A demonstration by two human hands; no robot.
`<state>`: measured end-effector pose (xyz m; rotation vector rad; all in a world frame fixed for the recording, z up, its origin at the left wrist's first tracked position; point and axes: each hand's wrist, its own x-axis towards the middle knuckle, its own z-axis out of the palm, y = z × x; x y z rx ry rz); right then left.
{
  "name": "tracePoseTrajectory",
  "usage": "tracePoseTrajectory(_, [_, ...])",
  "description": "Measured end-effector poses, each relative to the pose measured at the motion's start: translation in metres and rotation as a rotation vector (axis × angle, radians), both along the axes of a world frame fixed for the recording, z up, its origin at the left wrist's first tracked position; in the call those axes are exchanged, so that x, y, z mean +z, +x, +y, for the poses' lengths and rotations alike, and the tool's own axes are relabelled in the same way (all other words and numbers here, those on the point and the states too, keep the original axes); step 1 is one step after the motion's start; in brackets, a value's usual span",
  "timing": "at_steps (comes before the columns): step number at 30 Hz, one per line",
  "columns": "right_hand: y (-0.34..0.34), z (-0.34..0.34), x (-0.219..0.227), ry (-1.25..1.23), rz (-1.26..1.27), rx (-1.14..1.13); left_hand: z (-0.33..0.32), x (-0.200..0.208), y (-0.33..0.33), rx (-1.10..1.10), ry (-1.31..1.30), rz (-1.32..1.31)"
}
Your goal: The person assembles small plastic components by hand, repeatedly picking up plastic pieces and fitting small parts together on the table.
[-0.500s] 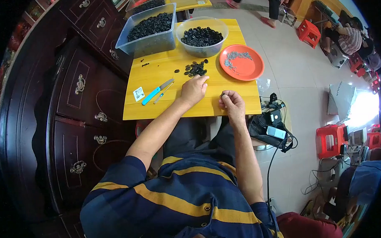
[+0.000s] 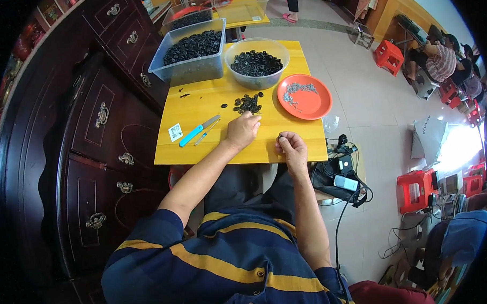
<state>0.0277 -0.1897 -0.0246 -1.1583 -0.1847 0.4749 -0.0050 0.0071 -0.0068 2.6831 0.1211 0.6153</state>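
On the yellow table [image 2: 211,150], my left hand [image 2: 241,131] is closed, fingers curled together, at the near edge of a small pile of black oval plastic pieces [image 2: 246,103]. Its fingertips are partly hidden, so whatever they hold cannot be made out. To the right, by the table's front edge, my right hand [image 2: 294,151] pinches a small black piece [image 2: 280,136] between thumb and fingers. Beyond it lies an orange-red plate [image 2: 319,104] with small silvery metal parts [image 2: 299,91]. One loose black oval [image 2: 224,105] sits left of the pile.
A clear round bowl [image 2: 257,81] and a bluish plastic bin [image 2: 195,72], both full of black pieces, stand at the back. Left of my left hand lie a blue-handled knife [image 2: 192,135], a thin tool [image 2: 206,132] and a white label [image 2: 176,132]. Dark drawers [image 2: 100,114] flank the table.
The whole view has shifted, so the table sits lower in the picture. My hands keep nearly the same places over the table. A person walking at the back has moved left.
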Motion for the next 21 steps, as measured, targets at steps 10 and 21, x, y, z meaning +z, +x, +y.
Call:
tracePoseTrajectory(10, [0.0015,0.0017,-0.0006,0.008,-0.007,-0.002,0.0061,0.0030,-0.0059,0.021,0.024,0.018])
tracePoseTrajectory(21, [0.0025,0.0016,-0.0002,0.009,-0.011,-0.006,-0.0007,0.0067,-0.0019,0.033,-0.003,0.074])
